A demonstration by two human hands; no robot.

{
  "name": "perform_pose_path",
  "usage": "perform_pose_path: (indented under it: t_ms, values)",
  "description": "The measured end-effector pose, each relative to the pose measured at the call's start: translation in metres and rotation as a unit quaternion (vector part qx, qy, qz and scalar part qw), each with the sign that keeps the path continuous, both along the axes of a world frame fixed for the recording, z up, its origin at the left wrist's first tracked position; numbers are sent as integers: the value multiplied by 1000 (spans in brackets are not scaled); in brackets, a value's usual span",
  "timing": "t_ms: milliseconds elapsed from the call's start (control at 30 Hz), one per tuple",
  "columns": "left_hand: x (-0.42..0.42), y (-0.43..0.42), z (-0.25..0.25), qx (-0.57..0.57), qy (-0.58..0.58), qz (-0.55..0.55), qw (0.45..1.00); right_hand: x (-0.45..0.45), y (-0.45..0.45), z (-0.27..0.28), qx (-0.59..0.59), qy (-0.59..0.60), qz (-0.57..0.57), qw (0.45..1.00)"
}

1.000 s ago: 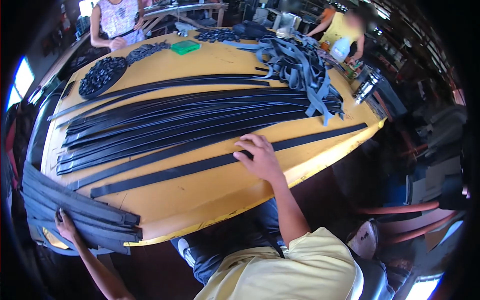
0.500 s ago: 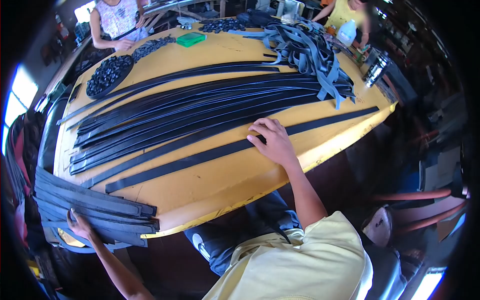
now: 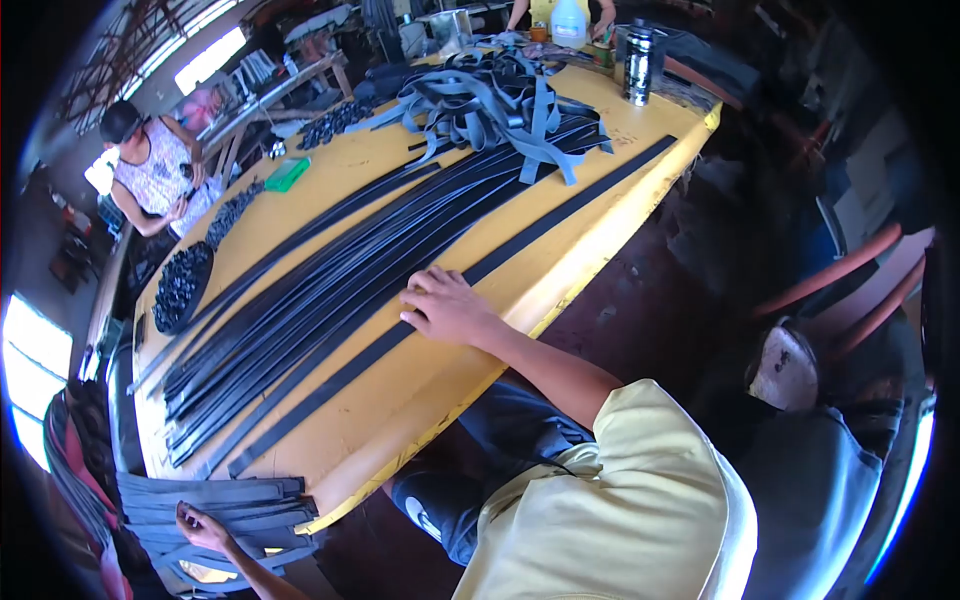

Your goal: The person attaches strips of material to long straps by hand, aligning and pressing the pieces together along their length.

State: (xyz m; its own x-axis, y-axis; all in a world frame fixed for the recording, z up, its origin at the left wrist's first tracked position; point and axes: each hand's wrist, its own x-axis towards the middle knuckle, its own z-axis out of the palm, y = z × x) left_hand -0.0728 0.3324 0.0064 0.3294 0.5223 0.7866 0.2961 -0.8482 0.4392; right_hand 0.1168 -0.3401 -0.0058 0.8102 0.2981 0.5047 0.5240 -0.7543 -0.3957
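My right hand point(image 3: 447, 308) lies over a long black strip point(image 3: 345, 385) near the table's front edge. Its fingers are bent and the thumb stands apart from them; the palm hides part of the strip. At the table's left corner, my left hand point(image 3: 205, 528) is at a pile of grey strips point(image 3: 225, 492), palm partly turned up, fingers loosely curled and apart. I see nothing held in it. Beyond my right hand, many long black strips point(image 3: 330, 270) lie side by side in a bundle.
On the yellow table point(image 3: 590, 225) are tangled grey strips point(image 3: 470, 110), a tray of small black pieces point(image 3: 183, 285), a green box point(image 3: 288, 175) and a dark metallic bottle point(image 3: 638, 65). One person point(image 3: 160, 170) is across at left; another stands by a plastic jug point(image 3: 569, 22).
The view has turned, so the table appears more slanted. My right hand stays on the black strip. My left hand stays at the grey pile, its palm now turned more upward.
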Motion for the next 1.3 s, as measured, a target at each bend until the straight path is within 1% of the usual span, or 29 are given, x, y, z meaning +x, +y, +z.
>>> perform_pose_path:
  t_ms: [33, 67, 100, 133, 200, 267, 333, 400, 433, 467, 533, 567, 600, 633, 667, 700, 733, 767, 800, 833, 867, 900, 933, 967, 1000, 1100, 1200, 1233, 1300]
  values:
    - [11, -5, 3, 5, -2, -38, 999, 0, 0, 0, -6, 3, 0, 1000]
    - [20, -16, 0, 5, -7, -40, 999, 0, 0, -1, -15, 8, 1, 1000]
    - [34, -39, 0, -69, -33, -134, 988, -2, -1, 3, -23, 26, 5, 999]
    - [47, -69, 6, -141, -58, -226, 962, -2, -1, 2, -24, 22, 3, 999]
    - [63, -153, 22, -207, 17, -300, 931, 2, 2, -5, -30, -18, -6, 999]
    - [86, -216, 9, -235, 8, -420, 877, -2, 1, 0, -33, -15, -6, 999]
    - [113, -264, -10, -195, -8, -521, 831, 0, 1, -1, -42, -21, -12, 999]
    - [122, -320, -10, -192, 24, -519, 832, 3, 2, -4, -39, -19, -9, 999]
    - [120, -346, -10, -206, 48, -494, 844, 1, 2, -2, -37, -11, -6, 999]
    - [120, -363, -9, -221, 73, -466, 854, 1, 0, 0, -36, 0, -3, 999]
    - [123, -372, -14, -223, 91, -473, 848, 2, -1, -1, -30, -4, 1, 1000]
    - [121, -373, -16, -107, 110, -457, 876, 3, -1, -3, -21, -2, 7, 1000]
    - [117, -378, -10, 9, 131, -434, 891, 6, -1, -4, -19, 0, 8, 1000]
    - [118, -376, -13, -38, 134, -438, 888, 10, -2, -8, -22, -31, 4, 999]
    - [116, -377, -8, -55, 156, -434, 886, 9, -2, -13, -22, -54, 2, 998]
    - [117, -374, -8, -82, 156, -447, 877, 7, -5, -8, -19, -21, 20, 999]
    - [117, -372, -11, -77, 150, -443, 880, 13, -11, -1, -16, 12, 42, 999]
    - [118, -372, -13, -84, 148, -438, 883, 18, -14, -2, -7, -46, 38, 998]
    - [114, -376, -7, -96, 163, -423, 886, 26, -19, 3, -50, -63, 25, 996]
    - [121, -368, -17, -90, 149, -436, 883, 33, -24, 5, -63, -63, 16, 996]
    - [119, -370, -13, -112, 157, -433, 881, 41, -29, -1, -70, -75, -4, 995]
    - [120, -369, -14, -86, 150, -426, 888, 45, -36, 2, -86, -35, -5, 996]
    - [123, -364, -18, -90, 152, -430, 885, 53, -41, -7, -88, -55, -14, 994]
    - [126, -362, -20, -126, 153, -438, 877, 51, -45, -5, -53, -9, 3, 999]
    - [127, -360, -23, -163, 151, -448, 866, 54, -44, -7, -52, 9, -10, 999]
    - [132, -355, -29, -188, 149, -453, 859, 44, -43, -2, -69, 27, -33, 997]
    - [136, -350, -33, -179, 145, -460, 857, 49, -42, -3, -73, 34, -38, 996]
    - [138, -347, -33, -153, 152, -453, 865, 50, -41, -4, -79, 36, -43, 995]
    - [136, -345, -34, -138, 150, -453, 868, 53, -41, -6, -88, 32, -46, 995]
